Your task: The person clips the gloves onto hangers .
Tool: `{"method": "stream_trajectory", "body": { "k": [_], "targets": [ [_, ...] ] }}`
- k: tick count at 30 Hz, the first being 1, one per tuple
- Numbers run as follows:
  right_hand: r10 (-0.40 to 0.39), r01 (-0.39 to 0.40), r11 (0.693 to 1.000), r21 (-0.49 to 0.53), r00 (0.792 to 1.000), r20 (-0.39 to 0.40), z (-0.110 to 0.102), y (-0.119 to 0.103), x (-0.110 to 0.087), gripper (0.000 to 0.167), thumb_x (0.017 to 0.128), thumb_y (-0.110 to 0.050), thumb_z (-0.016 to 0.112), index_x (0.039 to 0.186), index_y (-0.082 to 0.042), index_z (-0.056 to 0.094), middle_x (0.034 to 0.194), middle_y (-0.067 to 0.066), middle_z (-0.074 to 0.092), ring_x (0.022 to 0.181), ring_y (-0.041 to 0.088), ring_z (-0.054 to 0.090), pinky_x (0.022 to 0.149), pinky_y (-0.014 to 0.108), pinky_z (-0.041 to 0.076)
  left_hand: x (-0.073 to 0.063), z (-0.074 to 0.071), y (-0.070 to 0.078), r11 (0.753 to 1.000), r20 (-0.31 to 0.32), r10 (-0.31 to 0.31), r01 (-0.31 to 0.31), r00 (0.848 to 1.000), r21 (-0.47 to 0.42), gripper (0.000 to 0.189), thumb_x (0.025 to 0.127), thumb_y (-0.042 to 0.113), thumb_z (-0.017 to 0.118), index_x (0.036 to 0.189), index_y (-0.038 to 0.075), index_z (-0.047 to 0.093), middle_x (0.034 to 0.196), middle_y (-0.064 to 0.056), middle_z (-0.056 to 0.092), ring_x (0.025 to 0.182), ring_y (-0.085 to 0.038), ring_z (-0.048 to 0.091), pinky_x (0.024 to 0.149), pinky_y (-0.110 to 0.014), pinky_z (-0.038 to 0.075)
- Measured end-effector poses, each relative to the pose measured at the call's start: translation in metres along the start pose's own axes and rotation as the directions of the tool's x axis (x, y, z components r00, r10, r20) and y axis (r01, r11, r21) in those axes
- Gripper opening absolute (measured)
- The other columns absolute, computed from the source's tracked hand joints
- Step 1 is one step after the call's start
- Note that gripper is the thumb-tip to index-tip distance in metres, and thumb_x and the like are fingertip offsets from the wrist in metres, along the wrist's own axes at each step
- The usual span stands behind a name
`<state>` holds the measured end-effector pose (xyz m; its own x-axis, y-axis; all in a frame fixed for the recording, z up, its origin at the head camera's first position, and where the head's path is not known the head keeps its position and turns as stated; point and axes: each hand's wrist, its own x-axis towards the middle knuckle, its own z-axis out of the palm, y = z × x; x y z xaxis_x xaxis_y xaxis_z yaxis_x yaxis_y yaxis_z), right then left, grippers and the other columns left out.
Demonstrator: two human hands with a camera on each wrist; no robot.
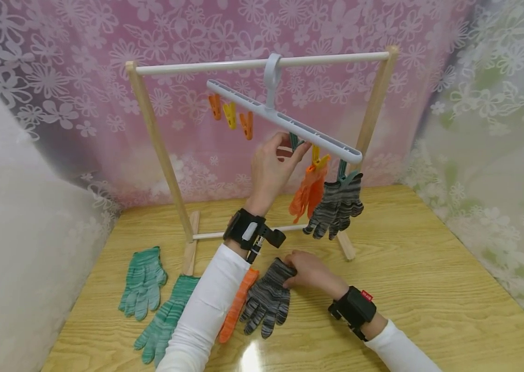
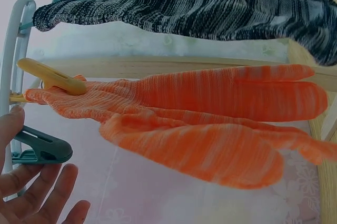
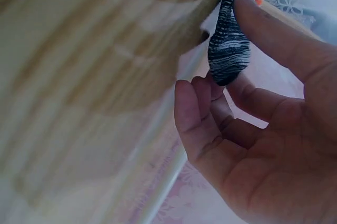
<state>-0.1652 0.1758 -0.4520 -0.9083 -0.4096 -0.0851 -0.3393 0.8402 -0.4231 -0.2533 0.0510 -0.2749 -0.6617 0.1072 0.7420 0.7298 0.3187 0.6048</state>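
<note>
My left hand (image 1: 273, 168) is raised to the grey hanger (image 1: 285, 123), its thumb and fingers around a dark green clothespin (image 2: 45, 148). Beside it an orange glove (image 1: 309, 191) hangs from a yellow clothespin (image 2: 55, 77). A black-and-grey glove (image 1: 338, 204) hangs at the hanger's near end from another green clothespin (image 1: 343, 173). Lower down, my right hand (image 1: 313, 274) pinches the cuff of a second black-and-grey glove (image 1: 268, 297) over the table. In the right wrist view, that glove's cuff (image 3: 229, 58) sits between thumb and fingers.
Two orange clothespins and a yellow clothespin (image 1: 229, 115) hang on the hanger's far half. A wooden stand (image 1: 159, 150) with a white bar (image 1: 206, 66) carries the hanger. Two green gloves (image 1: 143, 284) and an orange glove (image 1: 238, 307) lie on the wooden table (image 1: 429, 289).
</note>
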Motion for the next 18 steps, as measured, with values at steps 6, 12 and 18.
{"method": "stream_trajectory", "body": {
  "k": [6,12,18],
  "targets": [
    [-0.083,0.088,0.993,0.081,0.995,-0.064,-0.004,0.016,0.002,0.015,0.090,-0.018,0.079,0.097,-0.008,0.070,0.087,0.002,0.064,0.077,0.018,0.060,0.067,0.029,0.049,-0.002,-0.004,0.001,0.999,0.014,-0.012,0.012,1.000,-0.040,0.025,0.095,0.032,0.074,0.101,0.009,0.070,0.093,-0.004,0.075,0.089,-0.014,0.070,0.079,-0.026,0.059],
    [-0.093,0.110,0.973,0.203,0.991,-0.091,-0.006,0.034,0.005,0.013,0.094,-0.018,0.074,0.103,-0.009,0.071,0.095,0.006,0.070,0.086,0.023,0.066,0.070,0.033,0.053,-0.003,-0.006,0.003,0.998,0.008,-0.021,0.021,1.000,-0.051,0.032,0.094,0.031,0.076,0.114,0.007,0.070,0.095,-0.008,0.076,0.087,-0.018,0.072,0.079,-0.033,0.061],
    [0.068,-0.057,0.897,0.438,0.998,-0.009,-0.011,0.043,0.001,0.037,0.099,-0.027,0.069,0.126,-0.003,0.063,0.121,0.018,0.069,0.096,0.033,0.071,0.084,0.042,0.058,-0.004,-0.008,0.005,0.999,0.011,-0.020,0.021,1.000,-0.044,0.035,0.094,0.030,0.075,0.120,0.007,0.068,0.097,-0.010,0.076,0.086,-0.020,0.073,0.079,-0.029,0.060]
  ]
}}
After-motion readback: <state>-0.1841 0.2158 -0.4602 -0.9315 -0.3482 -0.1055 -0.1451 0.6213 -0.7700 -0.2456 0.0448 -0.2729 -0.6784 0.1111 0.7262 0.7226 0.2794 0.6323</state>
